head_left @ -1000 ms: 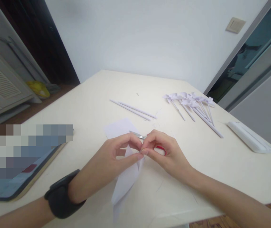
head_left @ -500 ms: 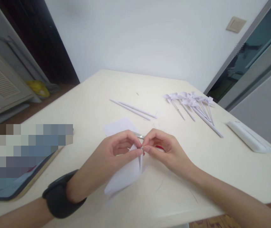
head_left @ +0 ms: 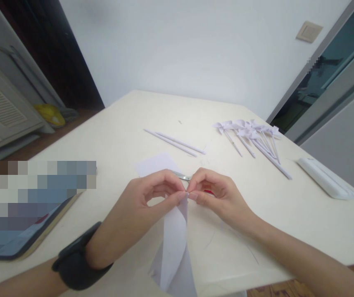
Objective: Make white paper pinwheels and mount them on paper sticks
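Observation:
Between my two hands hangs a white sheet of paper (head_left: pixel 175 239), its folded flaps drooping toward the table's front edge. My left hand (head_left: pixel 153 196), with a black band on the wrist, pinches the top of the paper between thumb and fingers. At that same point, the thumb and forefinger of my right hand (head_left: pixel 215 192) are pressed together, touching the paper's tip. Just behind the fingertips lie scissors (head_left: pixel 181 176) with a red handle, partly hidden by both hands. A flat white paper square (head_left: pixel 156 163) rests beyond my left hand.
Two white paper sticks (head_left: pixel 175 142) lie farther back on the table (head_left: pixel 117 136). Several paper pinwheels (head_left: pixel 248 130) on sticks are grouped at the back right. A white packet (head_left: pixel 324 177) is near the right edge, and a pixelated tablet-like object (head_left: pixel 34 243) sits at the left.
The paper has swung round; its flaps now hang lower and closer to the front edge. Both hands stay in nearly the same place, still pinching at the top.

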`<state>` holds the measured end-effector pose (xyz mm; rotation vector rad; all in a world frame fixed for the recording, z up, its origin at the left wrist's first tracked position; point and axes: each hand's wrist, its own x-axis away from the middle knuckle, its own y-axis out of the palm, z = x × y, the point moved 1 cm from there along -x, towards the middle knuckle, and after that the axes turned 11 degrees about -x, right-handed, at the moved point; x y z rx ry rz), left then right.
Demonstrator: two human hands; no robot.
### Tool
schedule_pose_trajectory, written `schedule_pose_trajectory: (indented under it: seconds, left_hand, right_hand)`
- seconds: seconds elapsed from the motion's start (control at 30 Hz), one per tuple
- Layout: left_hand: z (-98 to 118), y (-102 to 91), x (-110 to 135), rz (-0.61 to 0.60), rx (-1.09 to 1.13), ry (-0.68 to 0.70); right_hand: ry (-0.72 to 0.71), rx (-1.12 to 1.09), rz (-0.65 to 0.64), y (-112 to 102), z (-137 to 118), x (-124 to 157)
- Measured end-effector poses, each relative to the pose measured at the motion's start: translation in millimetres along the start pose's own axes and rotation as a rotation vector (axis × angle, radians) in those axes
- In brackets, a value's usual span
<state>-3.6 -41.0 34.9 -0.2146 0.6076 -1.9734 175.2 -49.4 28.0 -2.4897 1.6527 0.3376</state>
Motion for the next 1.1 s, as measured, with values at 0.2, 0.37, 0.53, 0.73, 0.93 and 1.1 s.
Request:
schedule_pose_trajectory:
  seconds: [0.2,0.37,0.53,0.73,0.93,1.1]
  left_hand:
    - [1.6,-1.0,0.6,0.004,-0.080,0.048]
    - [4.1,-2.0,1.2,0.011,-0.149,0.090]
    - [4.3,-1.7,1.6,0.004,-0.202,0.109]
    - [4.6,-3.5,1.7,0.022,-0.211,0.133]
    - [3.7,-3.6,2.7,0.027,-0.154,0.156]
    - [12.2,-1.1,1.3,0.041,-0.074,0.128]
  right_hand:
    - [0.015,-0.022,-0.019,-0.5,-0.2,-0.4]
    - [0.006,0.020,-0.034,-2.0,0.2,-1.1]
    - [0.026,0.039,-0.047,-3.8,-0.1,-1.3]
    - [0.052,0.005,-0.064,-4.1,-3.4,-1.4]
    - [0.026,-0.011,-0.040,-2.3,-4.5,-0.2]
    - [0.040,-0.033,-0.044,-0.8,-8.2,-1.0]
